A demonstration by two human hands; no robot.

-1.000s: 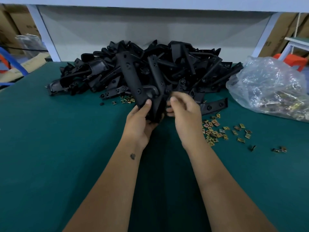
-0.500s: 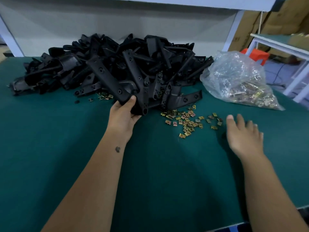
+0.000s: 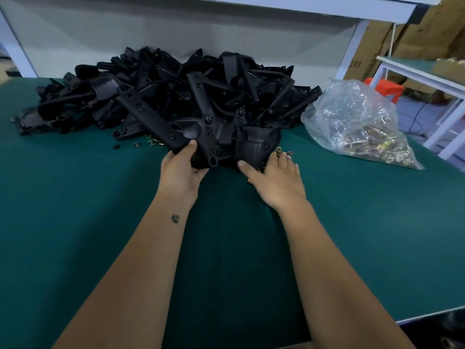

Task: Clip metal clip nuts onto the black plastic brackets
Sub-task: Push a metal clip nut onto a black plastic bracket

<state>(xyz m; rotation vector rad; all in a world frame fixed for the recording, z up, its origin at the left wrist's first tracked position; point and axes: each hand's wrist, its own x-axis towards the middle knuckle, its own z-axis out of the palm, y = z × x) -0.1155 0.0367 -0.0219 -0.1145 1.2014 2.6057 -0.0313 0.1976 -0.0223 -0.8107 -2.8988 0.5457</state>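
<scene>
Black bracket (image 3: 161,122) gripped by L hand (image 3: 180,172), R hand (image 3: 278,178) open over clip nuts (image 3: 283,151), bag (image 3: 357,124) nearby.

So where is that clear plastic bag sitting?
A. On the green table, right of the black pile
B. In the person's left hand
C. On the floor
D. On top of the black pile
A: the clear plastic bag rests on the green table, right of the pile of black brackets.

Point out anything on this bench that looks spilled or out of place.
A few loose clip nuts lie scattered on the green table under the left edge of the bracket pile, apart from the plastic bag of nuts on the right.
</scene>
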